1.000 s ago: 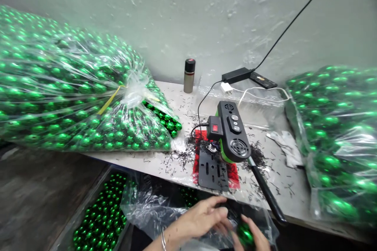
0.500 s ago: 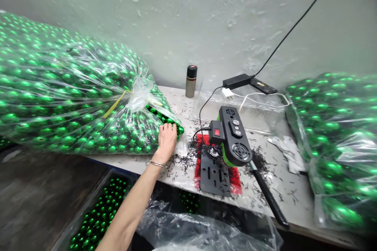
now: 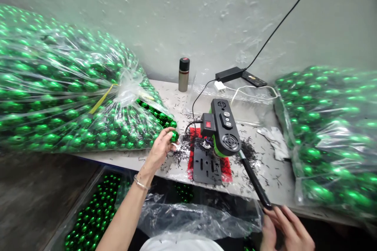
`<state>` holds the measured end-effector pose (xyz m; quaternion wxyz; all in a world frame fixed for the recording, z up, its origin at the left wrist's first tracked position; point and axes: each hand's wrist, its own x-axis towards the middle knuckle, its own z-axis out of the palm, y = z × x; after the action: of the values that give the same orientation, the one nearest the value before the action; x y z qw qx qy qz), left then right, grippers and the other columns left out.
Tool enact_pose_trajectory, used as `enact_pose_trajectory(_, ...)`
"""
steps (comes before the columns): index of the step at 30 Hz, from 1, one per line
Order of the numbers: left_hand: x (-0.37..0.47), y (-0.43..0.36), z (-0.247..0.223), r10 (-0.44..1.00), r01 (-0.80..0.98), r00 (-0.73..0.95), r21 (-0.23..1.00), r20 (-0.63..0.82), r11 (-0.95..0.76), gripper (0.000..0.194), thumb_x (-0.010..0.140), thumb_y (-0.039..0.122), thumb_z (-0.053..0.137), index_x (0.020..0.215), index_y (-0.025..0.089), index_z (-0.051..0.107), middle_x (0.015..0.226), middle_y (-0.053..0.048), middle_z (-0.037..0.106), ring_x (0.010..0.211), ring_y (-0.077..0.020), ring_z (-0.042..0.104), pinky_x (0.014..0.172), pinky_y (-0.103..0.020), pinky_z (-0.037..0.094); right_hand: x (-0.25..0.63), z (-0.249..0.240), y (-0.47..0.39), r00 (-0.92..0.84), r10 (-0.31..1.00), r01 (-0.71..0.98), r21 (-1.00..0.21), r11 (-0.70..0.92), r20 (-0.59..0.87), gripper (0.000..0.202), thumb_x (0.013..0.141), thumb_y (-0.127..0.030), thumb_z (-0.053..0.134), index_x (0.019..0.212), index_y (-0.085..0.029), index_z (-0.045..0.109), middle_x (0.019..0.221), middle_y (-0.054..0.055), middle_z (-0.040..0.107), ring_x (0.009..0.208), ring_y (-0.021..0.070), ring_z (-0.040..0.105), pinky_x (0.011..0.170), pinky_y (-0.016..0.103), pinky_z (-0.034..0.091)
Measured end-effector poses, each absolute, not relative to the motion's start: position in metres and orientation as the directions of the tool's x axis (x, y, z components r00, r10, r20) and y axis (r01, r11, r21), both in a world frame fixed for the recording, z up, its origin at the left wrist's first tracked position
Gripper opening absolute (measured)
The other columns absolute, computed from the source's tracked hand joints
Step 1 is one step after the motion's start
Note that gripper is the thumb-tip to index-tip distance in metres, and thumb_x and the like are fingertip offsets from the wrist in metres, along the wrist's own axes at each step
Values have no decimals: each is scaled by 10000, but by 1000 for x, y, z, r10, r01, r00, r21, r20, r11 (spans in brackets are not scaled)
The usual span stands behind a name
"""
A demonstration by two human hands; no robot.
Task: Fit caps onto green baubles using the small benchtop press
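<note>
Between the fingertips of my left hand [image 3: 161, 145] is a shiny green ball [image 3: 174, 137], just outside the torn opening of a big clear bag of green balls [image 3: 67, 98]. My right hand [image 3: 284, 229], at the lower right, has its fingers around the end of a black lever handle [image 3: 256, 182]. That handle belongs to a small black and green machine [image 3: 226, 127] with a red switch. A slotted black plate [image 3: 207, 168] lies at its base over a red mat [image 3: 226, 169].
A spray can [image 3: 183, 75], a black power adapter [image 3: 229, 74], a phone-like object [image 3: 253, 79] and a white glove [image 3: 275, 143] lie behind and beside the machine. Another bag of green balls [image 3: 326, 133] stands right. Black scraps litter the table. Below sits a bin of green balls [image 3: 91, 211].
My left hand has drawn back from the bag opening with a green ball in its fingers. My right hand has come into view at the lever handle. The view has shifted slightly.
</note>
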<state>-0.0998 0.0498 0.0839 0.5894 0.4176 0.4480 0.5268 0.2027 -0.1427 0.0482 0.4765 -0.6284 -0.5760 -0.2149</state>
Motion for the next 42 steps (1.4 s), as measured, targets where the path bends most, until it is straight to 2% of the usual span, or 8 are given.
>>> enact_pose_trajectory(3, -79, 23, 74, 936, -525, 194, 774, -295, 353, 385, 739, 369, 776, 1038, 169, 640, 850, -12, 616, 696, -110, 615, 559, -186, 469, 171, 73, -118, 185, 439, 933, -297, 203, 879, 483, 797, -82, 706, 1263, -176, 622, 1127, 128, 648, 881, 191, 695, 662, 288, 617)
enact_pose_trajectory(6, -59, 4, 63, 886, -574, 275, 676, -373, 463, 403, 685, 261, 825, 1051, 178, 678, 825, -1, 616, 708, -93, 611, 562, -163, 458, 157, 87, -99, 196, 424, 887, -344, 309, 884, 602, 794, -19, 664, 1358, -195, 549, 1235, 148, 592, 909, 184, 687, 651, 286, 637)
enact_pose_trajectory(15, -30, 0, 55, 872, -387, 269, 783, -410, 487, 542, 666, 343, 871, 1119, 144, 649, 759, -1, 650, 653, -105, 635, 614, -208, 525, 144, 98, -89, 206, 426, 847, -378, 373, 881, 636, 797, -49, 682, 1386, -228, 522, 1288, 132, 567, 1105, 232, 644, 773, 329, 648)
enact_pose_trajectory(21, -24, 3, 38, 934, 20, 225, 959, -279, 282, 517, 771, 410, 749, 1193, 133, 635, 725, -10, 664, 662, -156, 643, 605, -259, 534, 144, 96, -93, 183, 456, 851, -373, 370, 871, 616, 817, -63, 659, 1396, -210, 510, 1272, 132, 574, 1121, 220, 631, 817, 325, 633)
enact_pose_trajectory(23, -22, 3, 33, 961, 151, 218, 979, -169, 138, 481, 793, 402, 715, 1186, 134, 647, 839, -47, 687, 664, -158, 638, 612, -279, 541, 145, 96, -92, 176, 458, 853, -367, 370, 871, 606, 824, -71, 653, 1398, -204, 509, 1269, 134, 578, 1131, 222, 625, 822, 324, 631)
enact_pose_trajectory(29, -20, 7, 33, 944, 471, 312, 846, 108, -252, 358, 896, 354, 631, 1198, 162, 641, 1155, -109, 685, 887, -215, 685, 857, -376, 564, 146, 99, -91, 171, 457, 854, -363, 373, 873, 590, 833, -90, 649, 1395, -205, 513, 1258, 132, 587, 1117, 220, 627, 808, 317, 634)
enact_pose_trajectory(33, -23, 6, 37, 897, 545, 400, 738, 189, -398, 354, 943, 332, 590, 1247, 153, 591, 1207, -132, 669, 1082, -263, 664, 955, -410, 536, 146, 100, -91, 164, 454, 856, -355, 376, 876, 579, 831, -84, 647, 1386, -194, 524, 1228, 130, 605, 1122, 219, 628, 824, 322, 632)
enact_pose_trajectory(42, -19, 2, 36, 859, 572, 442, 656, 259, -492, 323, 980, 348, 545, 1243, 162, 565, 1178, -135, 669, 1068, -261, 669, 916, -396, 549, 147, 100, -88, 159, 443, 864, -342, 370, 882, 553, 836, -104, 651, 1372, -191, 541, 1193, 119, 637, 1109, 214, 636, 853, 338, 618)
